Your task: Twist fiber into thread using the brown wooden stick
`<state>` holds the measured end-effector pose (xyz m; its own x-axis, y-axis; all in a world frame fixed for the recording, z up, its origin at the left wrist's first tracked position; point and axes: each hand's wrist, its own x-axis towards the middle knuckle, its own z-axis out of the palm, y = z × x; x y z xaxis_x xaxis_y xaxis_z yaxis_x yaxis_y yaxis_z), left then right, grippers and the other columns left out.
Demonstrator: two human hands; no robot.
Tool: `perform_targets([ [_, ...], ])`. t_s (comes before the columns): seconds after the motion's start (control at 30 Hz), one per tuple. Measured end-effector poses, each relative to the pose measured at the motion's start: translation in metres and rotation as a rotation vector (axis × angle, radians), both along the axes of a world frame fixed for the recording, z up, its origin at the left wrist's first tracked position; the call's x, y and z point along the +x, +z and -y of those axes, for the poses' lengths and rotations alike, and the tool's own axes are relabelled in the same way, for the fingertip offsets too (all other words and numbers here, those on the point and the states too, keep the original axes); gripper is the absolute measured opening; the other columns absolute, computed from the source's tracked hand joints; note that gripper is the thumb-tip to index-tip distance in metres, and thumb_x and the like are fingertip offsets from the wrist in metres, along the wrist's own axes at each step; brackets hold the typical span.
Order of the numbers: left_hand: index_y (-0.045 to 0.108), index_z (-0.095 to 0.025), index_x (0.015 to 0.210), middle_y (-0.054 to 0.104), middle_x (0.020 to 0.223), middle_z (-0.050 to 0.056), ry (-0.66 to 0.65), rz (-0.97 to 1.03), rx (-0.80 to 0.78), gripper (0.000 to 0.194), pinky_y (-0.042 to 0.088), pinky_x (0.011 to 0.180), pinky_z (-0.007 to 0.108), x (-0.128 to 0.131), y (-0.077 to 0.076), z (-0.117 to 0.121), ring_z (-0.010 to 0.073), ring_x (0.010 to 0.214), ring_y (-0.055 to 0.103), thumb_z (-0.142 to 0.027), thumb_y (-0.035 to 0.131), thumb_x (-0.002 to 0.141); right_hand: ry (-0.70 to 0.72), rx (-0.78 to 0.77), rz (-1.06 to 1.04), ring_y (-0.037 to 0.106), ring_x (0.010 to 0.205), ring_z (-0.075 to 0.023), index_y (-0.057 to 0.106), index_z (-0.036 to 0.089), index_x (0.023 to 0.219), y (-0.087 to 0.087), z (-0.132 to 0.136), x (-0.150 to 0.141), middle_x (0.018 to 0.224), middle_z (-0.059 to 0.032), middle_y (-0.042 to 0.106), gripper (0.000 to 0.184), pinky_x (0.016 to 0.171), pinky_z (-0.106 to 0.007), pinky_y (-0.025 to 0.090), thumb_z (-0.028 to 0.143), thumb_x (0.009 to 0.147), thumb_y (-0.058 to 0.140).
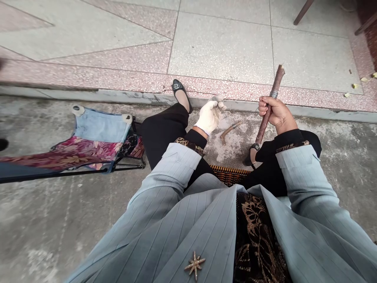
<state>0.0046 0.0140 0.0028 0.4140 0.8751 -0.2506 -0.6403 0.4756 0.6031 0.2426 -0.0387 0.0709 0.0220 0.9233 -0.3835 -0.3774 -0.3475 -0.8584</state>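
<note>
My right hand (278, 112), bare, is closed round a brown wooden stick (276, 80) held up at a slant. Silvery wire (273, 94) is wound round the stick just above my fingers. In a white glove, my left hand (209, 116) is closed on a thin wire (226, 111), whose fine strands poke out by the fingertips. What lies inside that grip is mostly hidden. A shorter bent stick (230, 132) lies on the concrete between my feet, with a wrapped band near its upper end.
A wicker seat (231, 175) shows beneath me. To the left stands a folding lounger (97, 129) with patterned fabric. Ahead runs a low step edge (129, 101) up to a tiled floor (224, 51). Thin furniture legs (303, 11) stand at the upper right, near scattered yellow leaves (355, 85).
</note>
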Motion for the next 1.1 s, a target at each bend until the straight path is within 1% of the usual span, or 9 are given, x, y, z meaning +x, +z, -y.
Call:
perform_targets([
  [0.1,0.056,-0.019,0.083,0.06,0.067,0.0,-0.032,0.022,-0.014,0.007,0.057,0.08,0.033,-0.002,0.005,0.001,0.0138,0.069,0.065,-0.018,0.05,0.085,-0.02,0.017,0.003,0.033,0.048,-0.0056,0.05,0.02,0.074,0.0,-0.001,0.001,0.06,0.0056,0.041,0.026,0.041,-0.017,0.036,0.025,0.07,0.075],
  [0.3,0.055,-0.019,0.082,0.066,0.079,0.005,-0.038,-0.079,-0.03,0.01,0.056,0.081,0.036,-0.004,0.006,0.001,0.018,0.084,0.068,-0.025,0.048,0.087,-0.014,0.04,0.036,0.035,0.048,-0.0055,0.05,0.02,0.073,0.0,-0.001,0.002,0.06,0.0055,0.04,0.027,0.042,-0.018,0.037,0.027,0.072,0.075],
  [0.47,0.056,-0.018,0.083,0.067,0.085,0.007,-0.059,-0.119,0.04,0.011,0.057,0.08,0.039,-0.005,0.007,0.001,0.0214,0.09,0.068,-0.028,0.05,0.085,-0.082,0.057,0.123,0.035,0.046,-0.0058,0.046,0.022,0.075,0.006,-0.002,0.003,0.06,0.0065,0.039,0.03,0.044,-0.018,0.039,0.034,0.078,0.073],
  [0.6,0.058,-0.017,0.082,0.067,0.086,0.008,-0.063,-0.152,0.086,0.01,0.057,0.079,0.04,-0.005,0.008,0.001,0.0219,0.088,0.068,-0.023,0.051,0.079,-0.064,0.062,0.148,0.036,0.046,-0.006,0.047,0.021,0.074,0.011,0.0,0.002,0.061,0.0059,0.04,0.03,0.043,-0.019,0.038,0.034,0.077,0.074],
  [0.7,0.06,-0.017,0.08,0.067,0.086,0.006,-0.056,-0.2,0.17,0.013,0.057,0.08,0.039,-0.005,0.007,0.0,0.0196,0.085,0.067,-0.014,0.052,0.07,-0.06,0.07,0.134,0.037,0.047,-0.0059,0.048,0.021,0.075,0.013,0.001,0.002,0.061,0.0058,0.041,0.03,0.043,-0.019,0.038,0.034,0.077,0.074],
  [0.83,0.064,-0.016,0.077,0.068,0.084,0.004,-0.112,-0.308,0.421,0.023,0.055,0.081,0.035,-0.007,0.005,-0.006,0.0174,0.081,0.065,-0.006,0.053,0.06,-0.083,0.091,0.074,0.036,0.046,-0.0046,0.048,0.021,0.077,0.014,0.001,0.005,0.061,0.0068,0.04,0.029,0.044,-0.018,0.038,0.034,0.077,0.074],
  [0.97,0.071,-0.016,0.076,0.07,0.085,0.004,-0.222,-0.486,0.663,0.017,0.052,0.084,0.03,-0.011,0.007,-0.006,0.016,0.084,0.064,-0.007,0.06,0.066,-0.099,0.076,0.1,0.037,0.046,-0.0057,0.046,0.022,0.077,0.015,0.0,0.008,0.06,0.0066,0.04,0.031,0.043,-0.019,0.039,0.037,0.078,0.073],
  [1.03,0.072,-0.016,0.079,0.07,0.085,0.005,-0.218,-0.467,0.641,0.011,0.052,0.082,0.029,-0.011,0.009,-0.004,0.0153,0.082,0.065,-0.014,0.065,0.072,-0.127,0.086,0.092,0.037,0.046,-0.0064,0.045,0.023,0.077,0.016,0.0,0.01,0.06,0.0065,0.04,0.032,0.042,-0.019,0.039,0.038,0.078,0.072],
  [1.1,0.072,-0.015,0.082,0.07,0.083,0.006,-0.192,-0.35,0.526,0.011,0.054,0.077,0.03,-0.01,0.01,-0.002,0.015,0.076,0.065,-0.024,0.067,0.077,-0.152,0.107,0.059,0.036,0.046,-0.0064,0.044,0.023,0.077,0.017,0.0,0.012,0.059,0.0068,0.039,0.032,0.042,-0.019,0.039,0.036,0.078,0.073],
])
